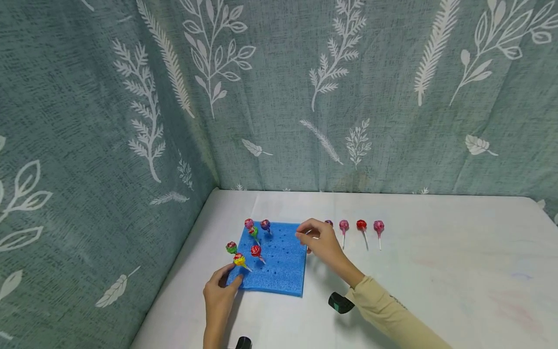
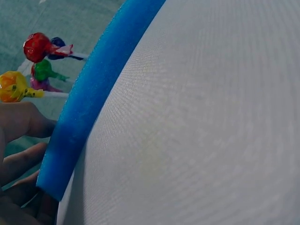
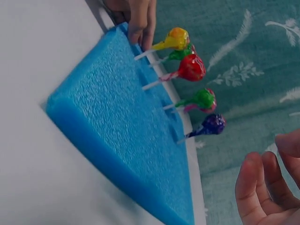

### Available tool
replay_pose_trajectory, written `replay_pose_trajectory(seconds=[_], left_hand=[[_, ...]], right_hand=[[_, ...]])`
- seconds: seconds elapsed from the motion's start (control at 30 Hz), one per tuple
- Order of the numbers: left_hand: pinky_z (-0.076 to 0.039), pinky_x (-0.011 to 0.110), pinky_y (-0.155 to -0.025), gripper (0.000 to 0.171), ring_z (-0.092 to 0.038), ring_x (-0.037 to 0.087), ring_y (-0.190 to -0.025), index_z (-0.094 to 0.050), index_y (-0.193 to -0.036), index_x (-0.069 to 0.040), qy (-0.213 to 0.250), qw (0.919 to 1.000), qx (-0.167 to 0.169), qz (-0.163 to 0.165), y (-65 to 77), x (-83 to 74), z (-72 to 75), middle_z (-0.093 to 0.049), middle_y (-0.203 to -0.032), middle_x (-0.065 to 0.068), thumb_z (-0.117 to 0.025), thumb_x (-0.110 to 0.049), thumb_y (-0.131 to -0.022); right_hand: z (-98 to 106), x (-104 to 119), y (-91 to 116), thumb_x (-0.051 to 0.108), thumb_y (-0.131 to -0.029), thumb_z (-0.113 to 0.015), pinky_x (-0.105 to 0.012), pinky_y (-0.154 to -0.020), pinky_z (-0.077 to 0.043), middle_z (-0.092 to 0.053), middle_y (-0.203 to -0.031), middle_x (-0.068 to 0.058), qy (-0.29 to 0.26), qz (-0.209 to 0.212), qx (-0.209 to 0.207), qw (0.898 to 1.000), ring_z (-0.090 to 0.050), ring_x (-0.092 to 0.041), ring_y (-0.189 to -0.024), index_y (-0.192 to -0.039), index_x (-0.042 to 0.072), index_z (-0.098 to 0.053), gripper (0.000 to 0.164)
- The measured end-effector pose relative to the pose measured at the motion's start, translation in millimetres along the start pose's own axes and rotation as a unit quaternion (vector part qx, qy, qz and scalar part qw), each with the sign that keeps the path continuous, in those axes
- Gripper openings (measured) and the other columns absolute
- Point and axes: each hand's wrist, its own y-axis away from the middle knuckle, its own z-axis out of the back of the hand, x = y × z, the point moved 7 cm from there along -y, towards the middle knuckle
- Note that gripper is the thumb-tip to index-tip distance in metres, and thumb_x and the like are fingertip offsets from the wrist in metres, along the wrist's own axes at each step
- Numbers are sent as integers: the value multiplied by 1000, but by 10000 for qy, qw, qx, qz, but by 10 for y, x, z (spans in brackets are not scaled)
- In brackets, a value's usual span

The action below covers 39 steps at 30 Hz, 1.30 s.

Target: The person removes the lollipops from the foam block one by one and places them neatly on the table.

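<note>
My left hand grips the near left corner of a blue foam block, which has rows of small holes. Several wrapped lollipops stand on their sticks in its left part: a yellow one closest to that hand, a red one, a green-and-red one, and at the far side a purple one, a pink one and a green one. Over the block's right edge hovers my right hand. In the right wrist view its thumb and loosely bent fingers are apart, with nothing between them.
On the white table, right of the block, a row of lollipops lies: a pink one, a red one, another pink one, and a purple one partly behind my right hand. A patterned green curtain stands behind and left.
</note>
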Motion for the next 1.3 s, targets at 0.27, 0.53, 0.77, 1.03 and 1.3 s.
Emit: replay_pose_trajectory(seconds=[0.27,0.53,0.77,1.03,1.3], left_hand=[[-45,44,-97,38,-54,35,-113,-64,-116,-3,64,9999,60,52,-4,22,-16,-59,-120,18,-71,-9,-80],[-46,44,-96,38,-56,34,-111,-65,-116,-3,114,9999,31,-3,-15,36,-5,-59,-120,17,-73,-9,-79],[-46,43,-96,38,-56,34,-112,-65,-116,-3,133,9999,14,4,-18,37,-5,-60,-120,17,-73,-9,-79],[-47,42,-95,38,-57,33,-111,-65,-116,-3,178,9998,39,-39,-13,45,-9,-60,-119,17,-73,-9,-79],[-47,43,-95,38,-56,32,-111,-65,-116,-4,283,9995,111,-91,-13,45,1,-60,-119,16,-73,-10,-79]], right_hand=[[-170,33,27,3,-88,-64,-45,-60,-56,-63,-88,-13,13,-69,147,9999,-62,-32,-76,-94,-2,-64,8],[-334,-220,-20,6,-87,-65,-35,-57,-57,-63,-88,-8,-98,-93,313,9994,-62,-27,-75,-97,-3,-64,13],[-504,-197,-6,9,-88,-65,-41,-64,-57,-63,-95,-7,-27,-61,497,9987,-61,-20,-81,-100,-1,-65,15],[-691,-174,-23,14,-87,-68,-25,-70,-54,-63,-105,-14,109,133,499,9986,-60,-22,-92,-104,6,-66,19],[-838,-176,-11,18,-87,-69,-25,-75,-53,-63,-108,-12,178,179,647,9976,-60,-21,-93,-110,3,-64,28]])
